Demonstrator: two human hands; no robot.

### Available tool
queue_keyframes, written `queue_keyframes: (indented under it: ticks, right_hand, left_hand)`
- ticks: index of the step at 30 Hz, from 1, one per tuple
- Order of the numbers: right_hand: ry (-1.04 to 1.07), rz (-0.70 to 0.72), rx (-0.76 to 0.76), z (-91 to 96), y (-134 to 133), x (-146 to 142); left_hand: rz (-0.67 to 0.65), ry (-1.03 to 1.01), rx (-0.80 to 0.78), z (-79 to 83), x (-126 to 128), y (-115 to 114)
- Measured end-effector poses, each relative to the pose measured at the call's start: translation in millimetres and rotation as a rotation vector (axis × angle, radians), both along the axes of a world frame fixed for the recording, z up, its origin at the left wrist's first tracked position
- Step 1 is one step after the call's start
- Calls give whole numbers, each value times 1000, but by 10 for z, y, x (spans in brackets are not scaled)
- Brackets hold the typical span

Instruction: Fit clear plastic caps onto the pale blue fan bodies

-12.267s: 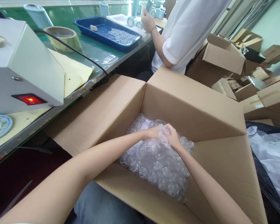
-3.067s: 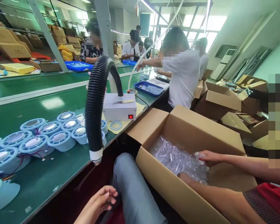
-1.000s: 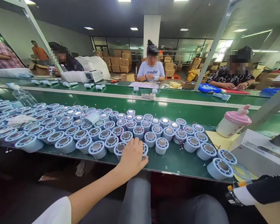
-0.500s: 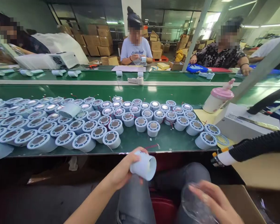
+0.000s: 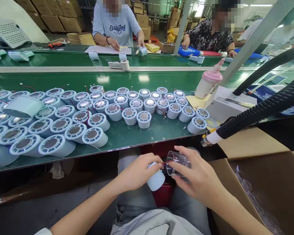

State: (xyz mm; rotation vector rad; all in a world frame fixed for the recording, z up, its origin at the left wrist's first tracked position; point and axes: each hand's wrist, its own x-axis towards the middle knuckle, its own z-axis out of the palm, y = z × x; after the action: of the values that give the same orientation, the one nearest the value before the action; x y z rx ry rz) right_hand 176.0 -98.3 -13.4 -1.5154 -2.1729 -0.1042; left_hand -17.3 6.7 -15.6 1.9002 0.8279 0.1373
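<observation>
My left hand (image 5: 140, 171) is closed on a light-blue round plastic housing (image 5: 156, 181), held tilted above my lap. A thin red wire (image 5: 167, 162) runs from the left fingertips toward the mouth of a clear plastic cup (image 5: 177, 164). That cup lies sideways in the fingers of my right hand (image 5: 197, 173), its open end facing the housing with a small gap between. Fingers hide part of the housing's top. Many similar blue housings (image 5: 143, 119) stand on the green bench (image 5: 127, 138), most showing a round metallic disc, some with red wires.
A black corrugated hose (image 5: 257, 109) with a metal nozzle reaches in from the right, above an open carton (image 5: 267, 182) of clear plastic pieces. A pink-lidded bottle (image 5: 208, 83) stands beside a grey box (image 5: 231, 102). Co-workers (image 5: 116, 27) sit across the bench.
My right hand has brought the clear cup up from the lower right to beside the housing. My left hand has turned the housing, so its open end no longer faces right. The view has shifted.
</observation>
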Motion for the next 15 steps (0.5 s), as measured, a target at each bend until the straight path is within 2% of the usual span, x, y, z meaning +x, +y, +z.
queue_keyframes:
  ticks: [3, 6, 10, 12, 15]
  right_hand:
    - [-105, -32, 17, -66, 5, -21]
    - [-50, -66, -181, -130, 54, -39]
    - [382, -60, -457, -118, 79, -20]
    - [589, -72, -495, -91, 71, -16]
    - [820, -120, -504, -80, 72, -21]
  left_hand:
    - [-33, -5, -52, -89, 25, 13]
    - [-45, -33, -4, -89, 40, -21]
    - [80, -116, 58, -93, 13, -56]
    - [123, -176, 49, -153, -10, -56]
    - [90, -224, 84, -260, -31, -48]
